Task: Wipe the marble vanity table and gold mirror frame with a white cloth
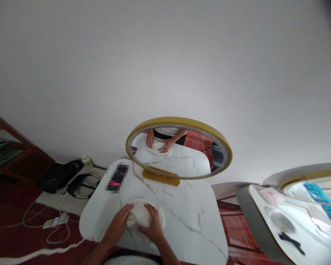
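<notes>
A soft white rounded bundle (141, 213), which looks like folded cloth, lies on the marble-patterned white table (186, 221) near its front edge. Against the bundle's left side rests my left hand (121, 219), fingers long and close together, the thumb hidden. My right hand (152, 225) curves over the right side, thumb and fingers apart with white material between them. A strip of the bundle's rim shows past the right knuckles. Both hands and the bundle reappear in the oval mirror (179, 119) behind them.
A blurred-out dark phone-like item (118, 179) lies at the table's back left. On the floor to the left are a black bag (61, 176), a bottle (86, 161) and a power strip with cables (56, 221). A second table (276, 235) at right bears turquoise material (320, 198).
</notes>
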